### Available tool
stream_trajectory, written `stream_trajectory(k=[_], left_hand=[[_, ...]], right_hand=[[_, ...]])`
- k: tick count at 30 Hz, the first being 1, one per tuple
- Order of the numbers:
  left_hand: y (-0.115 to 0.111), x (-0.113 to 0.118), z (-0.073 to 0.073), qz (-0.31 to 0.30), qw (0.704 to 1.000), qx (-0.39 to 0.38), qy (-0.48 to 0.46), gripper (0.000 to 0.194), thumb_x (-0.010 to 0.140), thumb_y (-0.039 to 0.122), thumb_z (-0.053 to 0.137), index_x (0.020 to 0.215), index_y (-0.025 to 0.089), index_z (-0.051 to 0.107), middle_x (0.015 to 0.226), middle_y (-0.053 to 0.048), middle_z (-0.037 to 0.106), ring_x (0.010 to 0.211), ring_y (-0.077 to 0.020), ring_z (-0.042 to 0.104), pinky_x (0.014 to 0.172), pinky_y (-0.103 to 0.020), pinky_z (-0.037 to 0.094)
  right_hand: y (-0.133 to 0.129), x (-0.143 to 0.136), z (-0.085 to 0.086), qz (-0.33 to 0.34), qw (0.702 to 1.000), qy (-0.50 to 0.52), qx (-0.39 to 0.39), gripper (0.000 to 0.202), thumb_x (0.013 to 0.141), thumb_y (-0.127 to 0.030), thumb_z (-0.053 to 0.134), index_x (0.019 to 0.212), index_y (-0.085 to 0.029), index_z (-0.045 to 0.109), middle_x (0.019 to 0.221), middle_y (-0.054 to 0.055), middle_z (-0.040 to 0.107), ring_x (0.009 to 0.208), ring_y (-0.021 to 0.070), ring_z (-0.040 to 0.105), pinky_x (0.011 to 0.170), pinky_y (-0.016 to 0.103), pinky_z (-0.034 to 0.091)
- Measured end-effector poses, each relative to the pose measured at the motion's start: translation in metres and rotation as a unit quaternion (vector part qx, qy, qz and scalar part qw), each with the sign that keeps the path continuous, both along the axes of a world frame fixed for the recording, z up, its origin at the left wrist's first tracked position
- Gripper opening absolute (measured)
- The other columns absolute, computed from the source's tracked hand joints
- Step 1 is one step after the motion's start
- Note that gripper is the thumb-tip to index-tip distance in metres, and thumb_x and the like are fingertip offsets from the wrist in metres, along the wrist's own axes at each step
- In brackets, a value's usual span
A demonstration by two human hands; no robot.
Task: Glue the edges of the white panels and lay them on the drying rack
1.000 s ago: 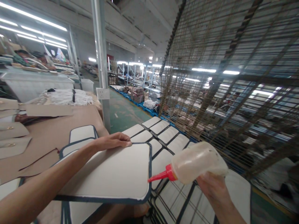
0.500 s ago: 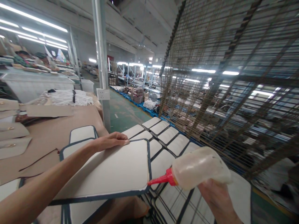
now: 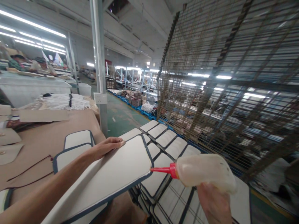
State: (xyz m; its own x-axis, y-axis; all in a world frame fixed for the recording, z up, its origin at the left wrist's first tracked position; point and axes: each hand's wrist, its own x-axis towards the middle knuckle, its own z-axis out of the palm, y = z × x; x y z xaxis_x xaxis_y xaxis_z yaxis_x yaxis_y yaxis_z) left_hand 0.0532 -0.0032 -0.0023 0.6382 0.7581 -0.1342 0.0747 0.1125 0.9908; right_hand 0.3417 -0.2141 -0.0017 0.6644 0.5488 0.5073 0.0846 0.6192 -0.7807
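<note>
My left hand (image 3: 108, 147) grips the far edge of a large white panel (image 3: 112, 174) with a dark blue border, its fingertips over the edge. The panel is tilted, its rounded corner pointing right. From the right, my right hand (image 3: 213, 199) holds a translucent squeeze bottle (image 3: 205, 171) lying nearly level. The bottle's red nozzle (image 3: 163, 170) has its tip at the panel's right corner, on or just above the border. A thin whitish line runs along the border's inner edge.
Rows of similar white panels (image 3: 167, 137) lie beyond and beneath. A brown-covered table (image 3: 79, 119) is at left, with smaller bordered panels and tan pieces. A metal post (image 3: 99, 62) stands behind it. A wire rack (image 3: 224, 62) slants up at right. People sit far left.
The panel has turned, its near right corner moving up and slightly right. The nozzle tip has risen with that corner, and the bottle is more level. My left hand still grips the far edge.
</note>
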Motion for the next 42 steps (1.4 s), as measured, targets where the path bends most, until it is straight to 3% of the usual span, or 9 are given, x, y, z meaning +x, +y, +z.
stream_trajectory(k=[6, 11, 19, 26, 31, 42], left_hand=[[-0.004, 0.008, -0.005, 0.034, 0.999, -0.026, -0.023, 0.043, 0.062, 0.054, 0.076, 0.071, 0.016, 0.057, 0.057, 0.001, 0.063, 0.044, -0.0105, 0.054, 0.042, -0.019, 0.04], [-0.004, 0.009, -0.008, 0.054, 0.997, -0.042, -0.037, 0.043, 0.06, 0.052, 0.079, 0.071, 0.017, 0.057, 0.056, 0.003, 0.063, 0.044, -0.0099, 0.055, 0.041, -0.018, 0.041], [0.0, 0.009, -0.02, 0.049, 0.996, -0.049, -0.059, 0.039, 0.068, 0.051, 0.074, 0.074, 0.017, 0.057, 0.058, 0.001, 0.065, 0.046, -0.0106, 0.056, 0.043, -0.019, 0.043], [-0.002, 0.013, -0.027, 0.057, 0.992, -0.072, -0.087, 0.04, 0.066, 0.05, 0.076, 0.072, 0.017, 0.055, 0.06, 0.001, 0.065, 0.048, -0.0113, 0.057, 0.045, -0.02, 0.044], [-0.003, 0.018, -0.028, 0.091, 0.987, -0.083, -0.099, 0.048, 0.056, 0.051, 0.082, 0.077, 0.018, 0.056, 0.062, 0.002, 0.065, 0.051, -0.0111, 0.058, 0.047, -0.02, 0.045], [-0.01, 0.023, -0.023, 0.098, 0.988, -0.078, -0.093, 0.045, 0.056, 0.053, 0.079, 0.073, 0.018, 0.056, 0.058, 0.003, 0.06, 0.056, -0.0144, 0.06, 0.048, -0.021, 0.043]], right_hand=[[0.007, -0.006, 0.011, -0.028, 0.998, 0.038, 0.031, 0.068, 0.058, -0.028, 0.081, 0.122, -0.022, 0.055, 0.103, 0.009, 0.07, 0.098, 0.026, 0.064, 0.079, 0.036, 0.054], [0.007, -0.005, 0.008, -0.028, 0.998, 0.046, 0.037, 0.071, 0.058, -0.027, 0.081, 0.123, -0.022, 0.054, 0.109, 0.01, 0.067, 0.102, 0.0269, 0.063, 0.083, 0.037, 0.052], [0.014, -0.006, 0.001, -0.047, 0.997, 0.033, 0.047, 0.058, 0.059, -0.024, 0.08, 0.114, -0.017, 0.061, 0.091, 0.009, 0.07, 0.077, 0.0243, 0.068, 0.07, 0.036, 0.056], [0.021, -0.007, 0.004, -0.061, 0.994, 0.074, 0.053, 0.059, 0.053, -0.023, 0.082, 0.108, -0.018, 0.063, 0.09, 0.007, 0.07, 0.08, 0.0229, 0.067, 0.074, 0.034, 0.056], [0.026, -0.006, 0.007, -0.063, 0.996, 0.048, 0.045, 0.057, 0.054, -0.025, 0.081, 0.107, -0.018, 0.062, 0.091, 0.007, 0.07, 0.081, 0.0231, 0.067, 0.074, 0.034, 0.055], [0.046, 0.002, 0.009, -0.044, 0.997, 0.019, 0.053, 0.051, 0.061, -0.03, 0.079, 0.108, -0.018, 0.061, 0.094, 0.006, 0.068, 0.087, 0.0236, 0.064, 0.083, 0.039, 0.052]])
